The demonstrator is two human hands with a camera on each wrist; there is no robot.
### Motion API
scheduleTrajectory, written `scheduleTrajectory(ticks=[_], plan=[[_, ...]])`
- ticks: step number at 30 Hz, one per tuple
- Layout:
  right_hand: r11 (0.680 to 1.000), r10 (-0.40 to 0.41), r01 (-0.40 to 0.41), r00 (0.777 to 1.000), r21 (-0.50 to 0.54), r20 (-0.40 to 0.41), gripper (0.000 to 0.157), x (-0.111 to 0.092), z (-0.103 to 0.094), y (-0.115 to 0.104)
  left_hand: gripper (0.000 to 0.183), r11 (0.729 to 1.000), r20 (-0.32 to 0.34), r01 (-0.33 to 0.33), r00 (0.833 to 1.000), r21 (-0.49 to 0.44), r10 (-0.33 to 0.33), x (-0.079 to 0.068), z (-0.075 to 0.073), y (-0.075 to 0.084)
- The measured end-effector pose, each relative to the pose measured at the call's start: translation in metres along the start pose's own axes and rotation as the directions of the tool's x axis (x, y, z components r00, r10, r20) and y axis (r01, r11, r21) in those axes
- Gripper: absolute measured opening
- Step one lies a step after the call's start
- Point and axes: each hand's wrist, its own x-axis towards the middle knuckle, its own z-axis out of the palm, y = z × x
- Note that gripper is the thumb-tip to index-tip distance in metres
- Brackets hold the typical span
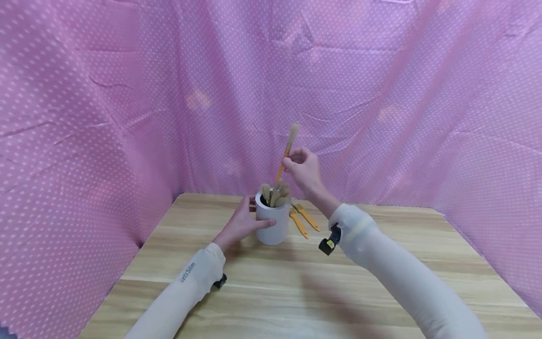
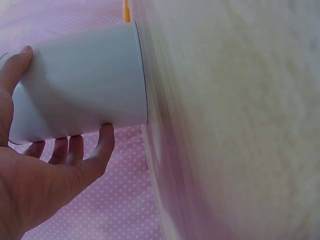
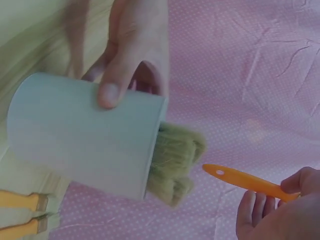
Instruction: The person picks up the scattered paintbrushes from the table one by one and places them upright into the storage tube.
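Note:
A white cylindrical pot [image 1: 272, 228] stands upright on the wooden table, with several pale brush heads [image 3: 175, 155] poking out of its mouth. My left hand [image 1: 245, 221] grips the pot's side, thumb across the front and fingertips on the far side, as the left wrist view shows. Above the pot, my right hand [image 1: 306, 170] pinches a paintbrush [image 1: 281, 170] by its orange handle, bristles up. In the right wrist view the free end of that handle [image 3: 230, 176] is apart from the brush heads in the pot.
Two orange-handled brushes, a nearer one [image 1: 299, 225] and a farther one [image 1: 308, 219], lie on the table [image 1: 254, 292] just right of the pot. Pink dotted cloth [image 1: 237, 94] hangs behind the table and along both sides.

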Motion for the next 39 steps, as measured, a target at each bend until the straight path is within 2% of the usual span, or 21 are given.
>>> scheduleTrajectory(ticks=[5, 8, 11, 14, 17, 21, 27, 30, 32, 36, 39], plan=[[0.991, 0.012, -0.011, 1.000, -0.136, 0.011, 0.016, -0.001, -0.003, 0.010, 0.097, 1.000, -0.005, 0.010, 1.000, 0.003, -0.010, -0.001, 0.000, 0.001], [0.983, 0.009, -0.006, 1.000, -0.183, 0.012, 0.016, -0.002, -0.005, 0.018, 0.097, 1.000, 0.001, 0.011, 1.000, 0.007, -0.011, 0.000, 0.000, 0.001], [0.972, 0.036, -0.024, 0.998, -0.233, 0.045, 0.018, -0.003, -0.008, 0.026, 0.097, 1.000, 0.005, 0.016, 1.000, 0.012, -0.016, 0.001, 0.000, 0.001], [0.958, 0.082, -0.050, 0.991, -0.284, 0.101, 0.025, -0.007, -0.012, 0.031, 0.098, 1.000, 0.008, 0.019, 1.000, 0.019, -0.019, 0.002, 0.001, 0.000], [0.941, 0.106, -0.052, 0.984, -0.336, 0.143, 0.039, -0.011, -0.016, 0.034, 0.099, 0.999, 0.012, 0.021, 1.000, 0.028, -0.021, 0.001, 0.000, -0.001], [0.944, 0.101, -0.052, 0.985, -0.325, 0.136, 0.052, -0.012, -0.022, 0.039, 0.101, 0.999, 0.010, 0.021, 1.000, 0.031, -0.021, 0.001, 0.000, -0.002], [0.971, 0.105, -0.092, 0.993, -0.222, 0.048, 0.040, -0.010, -0.030, 0.048, 0.100, 1.000, 0.005, 0.008, 1.000, 0.020, -0.008, 0.001, 0.000, -0.002], [0.966, 0.130, -0.118, 0.991, -0.232, 0.037, 0.038, -0.010, -0.036, 0.058, 0.101, 1.000, 0.005, 0.010, 1.000, 0.021, -0.010, 0.001, 0.000, -0.002], [0.944, 0.162, -0.140, 0.985, -0.299, 0.051, 0.035, -0.010, -0.043, 0.069, 0.103, 1.000, 0.005, 0.015, 1.000, 0.024, -0.015, 0.001, 0.000, -0.002], [0.860, 0.243, -0.153, 0.962, -0.486, 0.126, 0.029, -0.014, -0.060, 0.105, 0.103, 0.999, -0.009, 0.018, 1.000, 0.031, -0.018, 0.001, 0.001, -0.002], [0.821, 0.285, -0.147, 0.943, -0.552, 0.172, 0.025, -0.022, -0.072, 0.136, 0.102, 1.000, -0.013, 0.009, 1.000, 0.022, -0.009, -0.002, 0.005, -0.004]])
